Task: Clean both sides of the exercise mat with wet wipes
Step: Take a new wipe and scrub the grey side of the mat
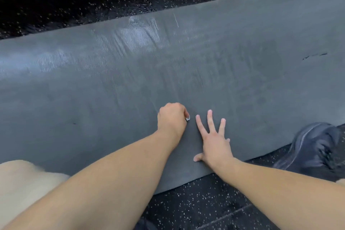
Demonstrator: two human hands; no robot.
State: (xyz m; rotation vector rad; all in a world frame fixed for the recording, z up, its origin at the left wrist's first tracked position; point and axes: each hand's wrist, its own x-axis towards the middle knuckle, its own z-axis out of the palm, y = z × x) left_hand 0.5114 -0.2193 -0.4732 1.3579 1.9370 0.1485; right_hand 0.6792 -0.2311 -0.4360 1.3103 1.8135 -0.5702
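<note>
Near the mat's near edge, the right hand (214, 141) presses flat with fingers spread straight, while just beside it the left hand (171, 117) has its fingers clenched around a small white wet wipe (188, 118) that barely shows. The dark grey foam exercise mat (130, 73) lies unrolled across the black speckled rubber floor (214, 205), a dark blue sneaker (313, 147) touching its near edge at right. Wet, shiny streaks mark the mat toward its far edge.

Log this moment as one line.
left hand: grips wipe on mat | right hand: flat on mat | shoe: on mat's near edge
</note>
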